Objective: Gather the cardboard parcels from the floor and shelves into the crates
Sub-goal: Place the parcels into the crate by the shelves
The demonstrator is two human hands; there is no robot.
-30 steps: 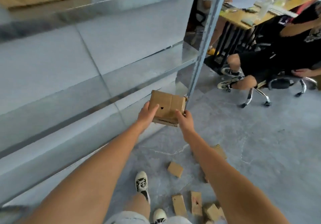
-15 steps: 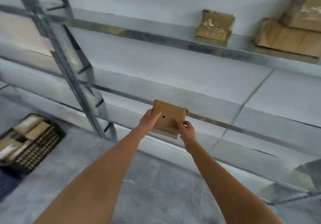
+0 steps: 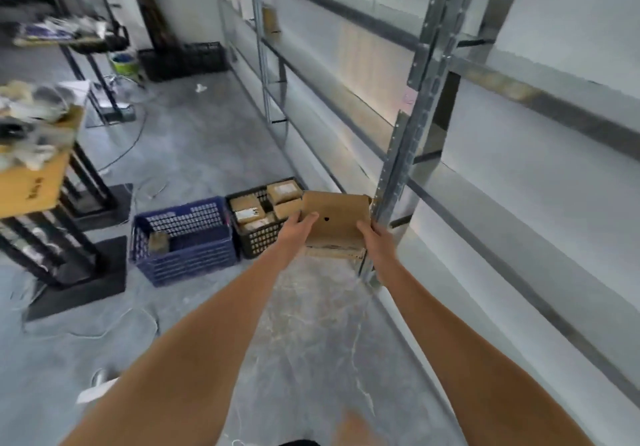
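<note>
A brown cardboard parcel [image 3: 337, 224] is held out in front of me at about waist height. My left hand [image 3: 296, 231] grips its left edge and my right hand [image 3: 375, 241] grips its right edge. Just beyond it on the floor stands a black crate [image 3: 254, 243] holding several cardboard parcels [image 3: 247, 212]. To the left of that sits a blue crate [image 3: 183, 255] with one small parcel [image 3: 158, 243] inside. Another parcel [image 3: 271, 20] rests on a far shelf.
Metal shelving [image 3: 398, 182] runs along the right, its upright post right beside the held parcel. A black-framed table [image 3: 45, 182] with clutter stands on the left. More black crates [image 3: 183, 61] and a bucket [image 3: 124, 63] sit at the back. Cables lie on the concrete floor.
My view has swung left from the shelves to the aisle, bringing both crates into sight. The parcel stays gripped in both hands the whole time.
</note>
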